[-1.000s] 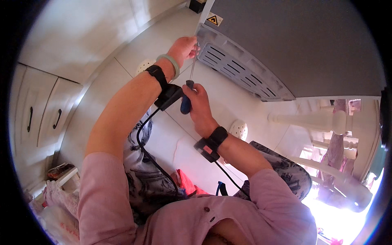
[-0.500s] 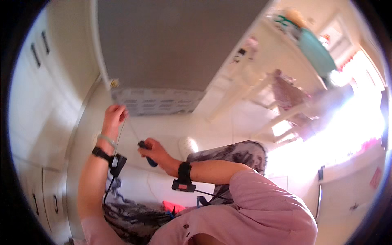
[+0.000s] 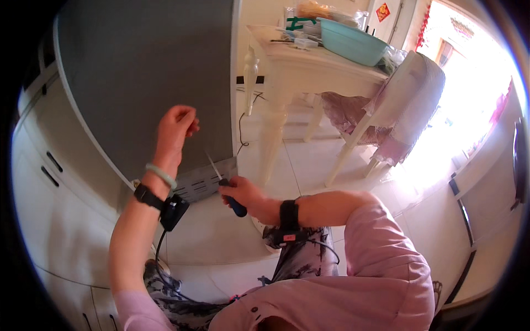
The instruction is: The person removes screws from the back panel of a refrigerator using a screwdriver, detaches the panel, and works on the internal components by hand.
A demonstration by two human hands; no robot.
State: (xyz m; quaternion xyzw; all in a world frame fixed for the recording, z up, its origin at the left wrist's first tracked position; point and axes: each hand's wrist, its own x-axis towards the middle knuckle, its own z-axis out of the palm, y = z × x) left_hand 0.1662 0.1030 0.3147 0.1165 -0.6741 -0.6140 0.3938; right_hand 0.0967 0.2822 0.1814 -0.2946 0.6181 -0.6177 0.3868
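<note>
My right hand (image 3: 243, 193) is wrapped round the dark handle of a screwdriver (image 3: 238, 207). Its thin metal shaft points up and away toward the grey panel. Higher and to the left, my left hand (image 3: 179, 124) is closed with curled fingers, in front of the panel. Whatever those fingers may hold is hidden. Before me stands a tall dark grey panel (image 3: 143, 60) with pale edges. Along its foot runs a slotted grey vent strip (image 3: 199, 186); the screwdriver's tip looks apart from it.
White cabinets (image 3: 72, 198) with dark handles line the left. At the back right, a cream table (image 3: 326, 69) bears a turquoise basin (image 3: 353, 43) and clutter. A covered chair (image 3: 406, 94) stands beside it. A black cable (image 3: 241, 129) hangs to the tiled floor (image 3: 298, 160).
The view has swung, bringing table and chair more upright. My left hand has risen from near the panel's lower corner to in front of its face. My right hand keeps hold of the screwdriver.
</note>
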